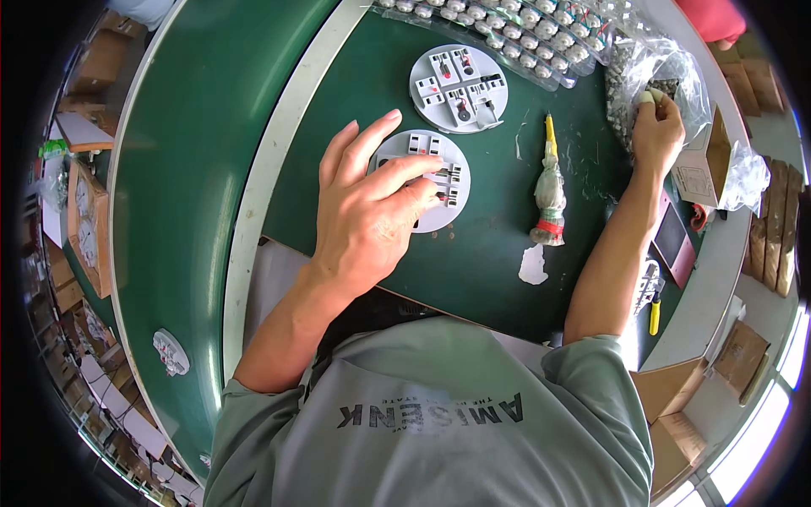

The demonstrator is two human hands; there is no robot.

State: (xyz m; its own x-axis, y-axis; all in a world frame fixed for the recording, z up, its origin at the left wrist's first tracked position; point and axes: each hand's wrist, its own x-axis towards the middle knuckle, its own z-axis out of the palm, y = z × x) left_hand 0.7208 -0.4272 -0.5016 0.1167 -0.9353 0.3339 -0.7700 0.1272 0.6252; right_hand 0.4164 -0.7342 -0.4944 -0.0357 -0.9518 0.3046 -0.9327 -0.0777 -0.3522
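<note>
My left hand [369, 211] lies spread over a round grey plastic base [435, 165] with small slots and parts on it, fingers pressing its face. A second round grey base [459, 89] fitted with several small pieces sits just beyond it on the green table. My right hand [657, 127] reaches far right into a clear plastic bag of small metal parts [667, 72], its fingertips wearing pale finger cots and pinched inside the bag. Whether it holds a part is hidden.
A yellow-handled tool wrapped in tape [549, 190] lies between my hands. A tray of several small round parts [515, 34] runs along the far edge. A small cardboard box [705, 160] stands right of the bag. Another grey base [171, 352] rides the green belt at left.
</note>
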